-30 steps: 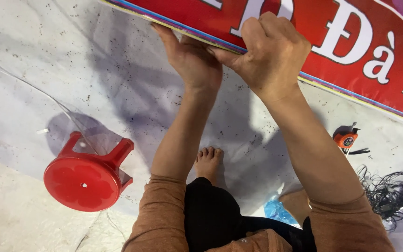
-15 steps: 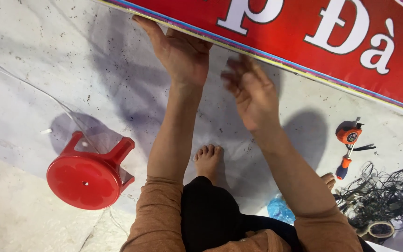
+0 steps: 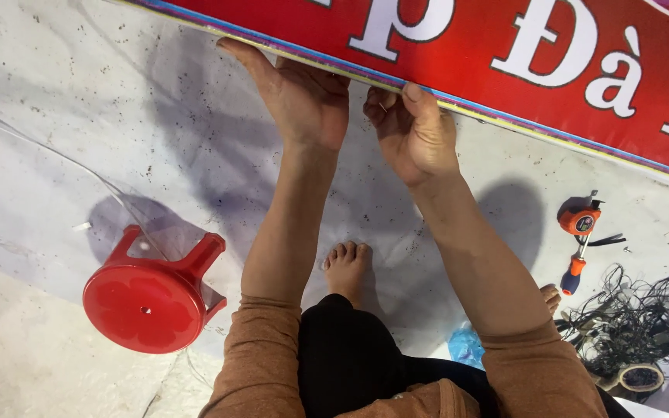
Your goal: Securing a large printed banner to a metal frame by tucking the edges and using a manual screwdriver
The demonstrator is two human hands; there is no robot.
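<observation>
We press our flat, open left hand [image 3: 303, 97] against the lower edge of the long red banner with white lettering [image 3: 505, 39]. Our right hand [image 3: 412, 131] pinches that edge, thumb on top. A red plastic stool [image 3: 149, 298] stands down-left.

Glossy red vinyl banner [image 3: 505, 46], shiny plastic stool [image 3: 149, 302], rough speckled floor sheet [image 3: 56, 155].

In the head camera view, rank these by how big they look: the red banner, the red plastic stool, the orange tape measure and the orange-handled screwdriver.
1. Red banner with white lettering, cut off by the frame.
2. Round red plastic stool.
3. Orange tape measure and orange-handled screwdriver: these look alike, the screwdriver longer but thinner, so I leave them unranked.
</observation>
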